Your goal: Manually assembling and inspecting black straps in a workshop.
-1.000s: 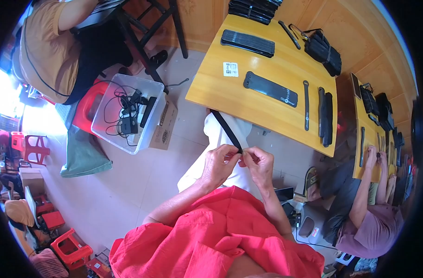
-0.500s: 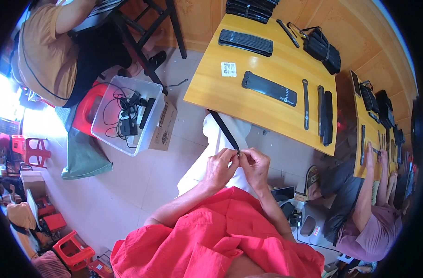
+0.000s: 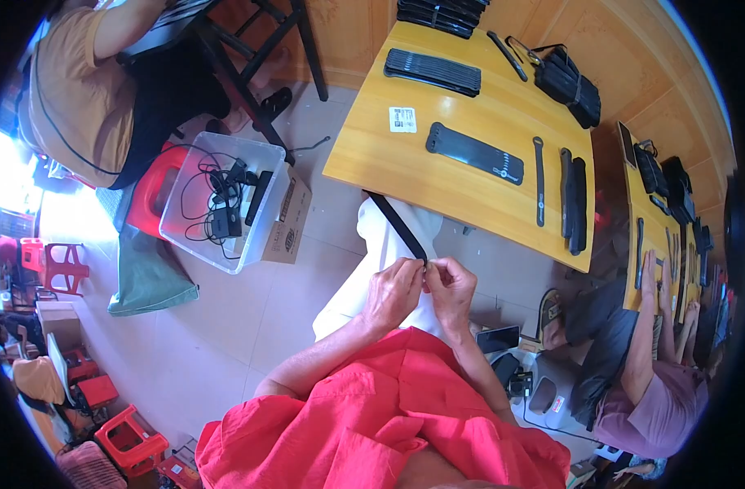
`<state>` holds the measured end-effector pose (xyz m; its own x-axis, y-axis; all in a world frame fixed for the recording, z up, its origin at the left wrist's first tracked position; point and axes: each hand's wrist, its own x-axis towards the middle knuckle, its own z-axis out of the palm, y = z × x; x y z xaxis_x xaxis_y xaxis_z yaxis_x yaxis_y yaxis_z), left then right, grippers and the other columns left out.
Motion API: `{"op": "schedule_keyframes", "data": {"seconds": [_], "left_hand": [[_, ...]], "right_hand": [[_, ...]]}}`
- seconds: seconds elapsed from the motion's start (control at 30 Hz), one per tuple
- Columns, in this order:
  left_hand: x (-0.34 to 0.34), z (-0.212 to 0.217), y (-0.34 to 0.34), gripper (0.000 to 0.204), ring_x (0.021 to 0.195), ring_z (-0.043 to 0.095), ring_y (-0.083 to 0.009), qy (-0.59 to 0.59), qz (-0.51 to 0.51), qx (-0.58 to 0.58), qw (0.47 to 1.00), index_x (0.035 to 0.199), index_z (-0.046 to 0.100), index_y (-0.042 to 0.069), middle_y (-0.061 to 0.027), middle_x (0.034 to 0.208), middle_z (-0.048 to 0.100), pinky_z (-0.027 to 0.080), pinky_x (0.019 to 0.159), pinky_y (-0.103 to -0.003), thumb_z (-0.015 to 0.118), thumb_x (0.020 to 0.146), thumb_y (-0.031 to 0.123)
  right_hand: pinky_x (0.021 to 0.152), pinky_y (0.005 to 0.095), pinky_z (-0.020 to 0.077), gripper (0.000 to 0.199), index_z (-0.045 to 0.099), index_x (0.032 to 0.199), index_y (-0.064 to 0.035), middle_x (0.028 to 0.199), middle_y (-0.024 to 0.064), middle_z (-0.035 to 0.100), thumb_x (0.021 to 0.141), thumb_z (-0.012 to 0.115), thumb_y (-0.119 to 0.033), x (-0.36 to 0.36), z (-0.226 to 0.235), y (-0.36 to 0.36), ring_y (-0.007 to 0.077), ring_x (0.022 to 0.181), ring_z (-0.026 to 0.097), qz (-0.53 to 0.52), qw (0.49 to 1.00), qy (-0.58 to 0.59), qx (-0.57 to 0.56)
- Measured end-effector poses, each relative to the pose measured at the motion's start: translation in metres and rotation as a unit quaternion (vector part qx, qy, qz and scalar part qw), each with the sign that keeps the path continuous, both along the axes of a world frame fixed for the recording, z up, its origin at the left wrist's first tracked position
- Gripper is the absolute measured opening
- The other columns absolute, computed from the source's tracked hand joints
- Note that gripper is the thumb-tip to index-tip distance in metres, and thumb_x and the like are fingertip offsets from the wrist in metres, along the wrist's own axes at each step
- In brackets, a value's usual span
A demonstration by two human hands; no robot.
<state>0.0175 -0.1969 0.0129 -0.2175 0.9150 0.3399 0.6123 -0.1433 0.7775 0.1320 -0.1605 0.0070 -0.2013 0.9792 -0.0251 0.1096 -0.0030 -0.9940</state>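
My left hand and my right hand meet over my lap and pinch the near end of a narrow black strap. The strap runs up and to the left toward the near edge of a yellow wooden table. Both hands' fingers are closed on the strap's end. On the table lie a wide flat black strap, a thin black strip, two more black straps and a small white card.
A clear plastic bin with black cables stands on the floor at left, beside a cardboard box and a red stool. One person sits at upper left. Another person works at a second table at right.
My hands have stayed together on the strap's end and shifted slightly. The strap's far end has swung a little.
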Motion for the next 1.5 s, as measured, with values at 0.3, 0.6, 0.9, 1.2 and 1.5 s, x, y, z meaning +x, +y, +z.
{"op": "schedule_keyframes", "data": {"seconds": [0.3,0.6,0.9,1.2,1.5], "left_hand": [[0.006,-0.013,-0.001,0.015,0.059,0.062,-0.0262,0.046,-0.014,0.032,0.998,0.085,0.056,0.002,-0.0111,0.073,0.060,0.050,0.052,-0.033,0.064,0.073,0.003],[0.007,-0.013,0.006,0.014,0.061,0.063,-0.0227,-0.038,0.008,0.026,0.999,0.083,0.056,0.002,-0.0110,0.072,0.060,0.050,0.054,-0.031,0.065,0.072,0.002],[0.004,0.009,0.019,0.010,0.069,0.066,-0.0186,-0.125,-0.026,-0.057,0.990,0.086,0.057,-0.002,-0.0105,0.071,0.062,0.052,0.061,-0.027,0.063,0.079,0.004],[-0.021,0.023,0.025,0.024,0.056,0.053,-0.0257,-0.079,-0.100,-0.221,0.967,0.076,0.048,-0.001,-0.0159,0.062,0.052,0.042,0.053,-0.035,0.057,0.085,0.019],[-0.027,0.024,0.018,0.016,0.068,0.054,-0.0417,0.021,-0.126,-0.160,0.979,0.079,0.045,0.003,-0.0219,0.071,0.054,0.041,0.058,-0.047,0.045,0.089,0.014]], "right_hand": [[0.046,0.0194,0.0410,0.007,0.060,0.075,0.0017,0.058,0.0003,0.056,0.081,0.059,-0.002,0.001,-0.001,-0.003,0.0044,0.052,0.052,-0.039,0.999,0.005,0.004],[0.043,0.0203,0.0413,0.008,0.058,0.075,0.0027,0.058,0.0027,0.057,0.080,0.058,-0.003,-0.001,-0.001,0.001,0.0055,0.049,0.052,-0.052,0.996,0.049,-0.047],[0.046,0.0200,0.0449,0.009,0.061,0.081,0.0042,0.061,0.0047,0.059,0.082,0.057,-0.003,0.007,0.004,0.011,0.0069,0.052,0.055,-0.047,0.985,0.110,-0.123],[0.050,0.0220,0.0448,0.008,0.061,0.079,0.0042,0.063,0.0062,0.061,0.080,0.059,-0.003,0.001,0.012,0.007,0.0088,0.054,0.057,-0.015,0.997,0.060,-0.041],[0.050,0.0302,0.0443,0.009,0.054,0.071,0.0009,0.061,0.0103,0.056,0.076,0.062,-0.002,-0.012,0.013,0.001,0.0211,0.052,0.057,-0.037,0.988,-0.084,0.125]]}}
